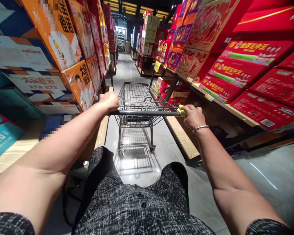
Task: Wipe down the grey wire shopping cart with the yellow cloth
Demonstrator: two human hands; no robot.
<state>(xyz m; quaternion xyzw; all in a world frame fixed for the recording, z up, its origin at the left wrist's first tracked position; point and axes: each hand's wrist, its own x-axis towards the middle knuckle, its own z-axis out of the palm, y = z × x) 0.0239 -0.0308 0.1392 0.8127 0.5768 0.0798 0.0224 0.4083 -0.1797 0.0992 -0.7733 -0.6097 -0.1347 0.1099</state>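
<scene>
A black wire shopping cart [137,94] stands in the aisle in front of me, its basket showing no goods. My left hand [109,100] is closed around the left end of the dark handlebar [147,113]. At the bar's right end, my right hand [194,116] is closed, with a yellow cloth-like piece [181,111] between it and the bar. A silver bangle [200,128] circles my right wrist. The fingertips of both hands are partly hidden.
Stacked orange boxes [79,85] line the left side close to my left arm. Red boxes [231,76] fill a wooden shelf [245,114] on the right. The shiny floor [128,67] runs ahead between shelves, with a box stack [150,34] farther on.
</scene>
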